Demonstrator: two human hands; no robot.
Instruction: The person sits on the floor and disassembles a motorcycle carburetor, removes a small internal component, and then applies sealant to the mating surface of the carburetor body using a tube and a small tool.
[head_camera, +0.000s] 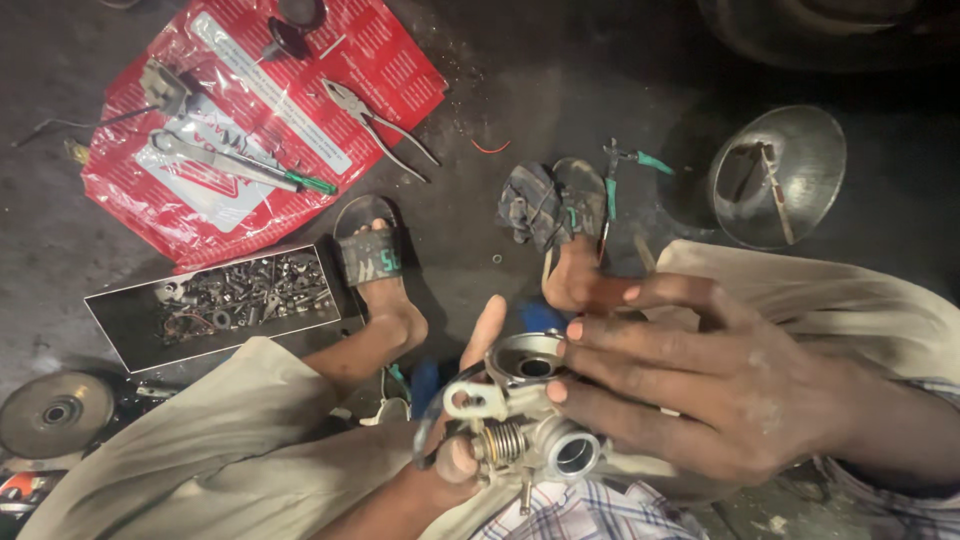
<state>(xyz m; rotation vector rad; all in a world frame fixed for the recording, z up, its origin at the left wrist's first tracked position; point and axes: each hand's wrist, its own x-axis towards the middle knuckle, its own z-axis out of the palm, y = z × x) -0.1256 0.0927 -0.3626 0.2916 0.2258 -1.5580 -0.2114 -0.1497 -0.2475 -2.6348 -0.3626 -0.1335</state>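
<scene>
A grey metal engine part (525, 415) with a round bore, a coil spring and a bracket sits low in the middle of the view, above my lap. My left hand (462, 440) grips it from underneath, thumb near the spring. My right hand (700, 375) comes in from the right with fingers spread, fingertips resting on the part's upper rim and side. My two feet in sandals rest on the dark floor beyond it.
A red plastic sheet (130, 190) at the upper left carries pliers (375, 125), a green-handled screwdriver (245, 165) and other tools. A flat tray (125, 325) of several bolts and nuts lies left. A metal bowl (815, 150) stands at right, a grinding disc (55, 410) at the far left.
</scene>
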